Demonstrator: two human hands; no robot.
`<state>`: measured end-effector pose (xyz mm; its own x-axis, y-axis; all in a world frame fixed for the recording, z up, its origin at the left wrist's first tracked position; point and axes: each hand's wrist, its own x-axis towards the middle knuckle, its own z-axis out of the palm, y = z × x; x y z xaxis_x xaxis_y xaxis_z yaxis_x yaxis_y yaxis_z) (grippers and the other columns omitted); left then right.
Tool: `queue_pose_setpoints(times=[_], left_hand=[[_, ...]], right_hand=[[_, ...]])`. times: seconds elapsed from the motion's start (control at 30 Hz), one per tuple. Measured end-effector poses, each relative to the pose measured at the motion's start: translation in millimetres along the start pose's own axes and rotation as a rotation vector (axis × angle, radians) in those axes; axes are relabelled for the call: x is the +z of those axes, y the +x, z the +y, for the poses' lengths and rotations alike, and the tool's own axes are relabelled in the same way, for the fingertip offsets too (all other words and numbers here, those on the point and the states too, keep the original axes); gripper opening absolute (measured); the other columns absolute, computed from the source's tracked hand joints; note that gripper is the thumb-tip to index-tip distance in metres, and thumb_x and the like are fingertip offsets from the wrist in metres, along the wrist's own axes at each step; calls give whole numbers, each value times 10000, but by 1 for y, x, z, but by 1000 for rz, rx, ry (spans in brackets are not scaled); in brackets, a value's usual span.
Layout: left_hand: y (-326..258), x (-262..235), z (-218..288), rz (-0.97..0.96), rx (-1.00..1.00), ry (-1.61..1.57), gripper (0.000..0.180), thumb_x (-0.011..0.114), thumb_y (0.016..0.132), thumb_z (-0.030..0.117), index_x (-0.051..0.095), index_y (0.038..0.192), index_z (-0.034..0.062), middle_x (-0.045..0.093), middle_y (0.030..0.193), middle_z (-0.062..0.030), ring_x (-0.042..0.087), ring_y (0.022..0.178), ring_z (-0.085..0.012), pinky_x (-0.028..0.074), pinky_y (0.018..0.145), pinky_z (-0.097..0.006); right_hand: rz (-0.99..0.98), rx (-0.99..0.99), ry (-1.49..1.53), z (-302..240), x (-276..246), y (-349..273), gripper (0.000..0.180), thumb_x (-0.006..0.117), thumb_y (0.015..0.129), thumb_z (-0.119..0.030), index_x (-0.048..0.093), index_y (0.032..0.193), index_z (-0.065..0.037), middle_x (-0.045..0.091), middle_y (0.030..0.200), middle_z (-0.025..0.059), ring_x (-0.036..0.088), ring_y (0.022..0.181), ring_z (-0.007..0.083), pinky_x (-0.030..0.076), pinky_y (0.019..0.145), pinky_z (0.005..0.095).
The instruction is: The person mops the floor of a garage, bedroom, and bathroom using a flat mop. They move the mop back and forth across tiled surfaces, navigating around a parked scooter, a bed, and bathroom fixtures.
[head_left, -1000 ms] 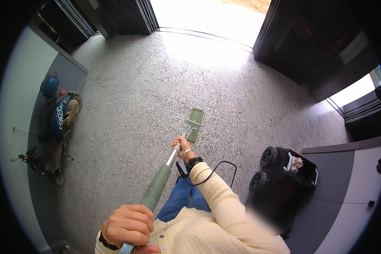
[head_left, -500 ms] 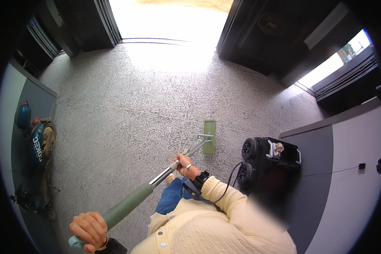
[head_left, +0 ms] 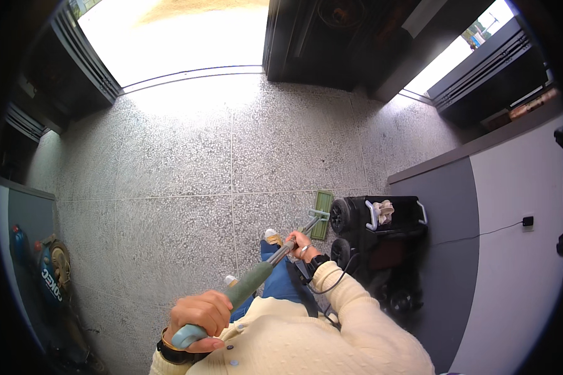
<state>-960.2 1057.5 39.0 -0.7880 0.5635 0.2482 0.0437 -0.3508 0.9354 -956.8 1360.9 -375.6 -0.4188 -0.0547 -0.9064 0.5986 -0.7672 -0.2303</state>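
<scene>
head view.
item: long-handled flat mop [head_left: 251, 282], green sleeve over a metal shaft [head_left: 283, 251], slanting forward and to the right.
item: its flat green head [head_left: 324, 202], on the speckled floor [head_left: 169, 162], nearer the floor's right edge than its left, well back from the bright doorway [head_left: 191, 77]. it lies just beside a wheel [head_left: 339, 215] of a black wheeled case [head_left: 381, 240]; i cannot tell from here whether the two touch.
item: left hand [head_left: 201, 314], fingers wrapped over the top of the sleeve by the pale blue cap [head_left: 186, 338]; i judge this high hold gives leverage over the angle.
item: right hand [head_left: 300, 245], fingers curled around the shaft, nearer the head; i read the wide spacing of the hands as steadying the long pole.
item: pale bundle [head_left: 383, 212], resting on the case between its two grey handles; its reason for being there is not clear to me.
item: black plug [head_left: 528, 221] on the right wall [head_left: 507, 175], thin cord running toward the case, perhaps to power it.
item: blue scooter-like vehicle [head_left: 52, 270], along the floor's left edge, presumably parked out of the way.
</scene>
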Motion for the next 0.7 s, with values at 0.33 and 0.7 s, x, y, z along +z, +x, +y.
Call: queue_pose_setpoints(times=[0.33,0.7], left_hand=[[134,19,-16,102,68,-32,281,689,681,53,461,517,67,492,443,-46,463,368,-175,415,464,-308],[155,16,56,289,249,382,238,612,707,57,402,596,78,442,476,-5,396,407,-136,318,461,-290]], right_hand=[[78,-1,140,-83,58,2,217,452,859,-98,438,646,-59,473,559,66,455,476,159,431,446,283],[-158,276,-115,-25,257,12,100,460,831,-106,468,837,-6,534,656,116,568,556,251,509,527,394]])
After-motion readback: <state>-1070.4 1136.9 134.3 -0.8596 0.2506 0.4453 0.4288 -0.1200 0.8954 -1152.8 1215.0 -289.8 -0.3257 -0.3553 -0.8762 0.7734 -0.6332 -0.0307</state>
